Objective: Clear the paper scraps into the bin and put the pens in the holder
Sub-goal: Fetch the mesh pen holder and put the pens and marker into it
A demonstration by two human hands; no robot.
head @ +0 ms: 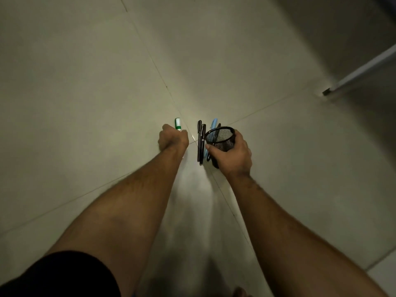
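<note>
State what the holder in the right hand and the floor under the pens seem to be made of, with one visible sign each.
Holder: looks like black metal wire mesh, since its wall is a fine see-through grid.
Floor: seemingly pale glazed tile, given straight joint lines and a soft sheen; ceramic or stone cannot be told.

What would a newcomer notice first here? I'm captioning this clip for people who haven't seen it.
Two bare forearms reach down over a pale tiled floor. The right hand holds a black wire-mesh pen holder at centre, while the left hand has its grip on a white marker with a green band. Between them lie two black pens, with a light blue pen behind the holder.
</note>
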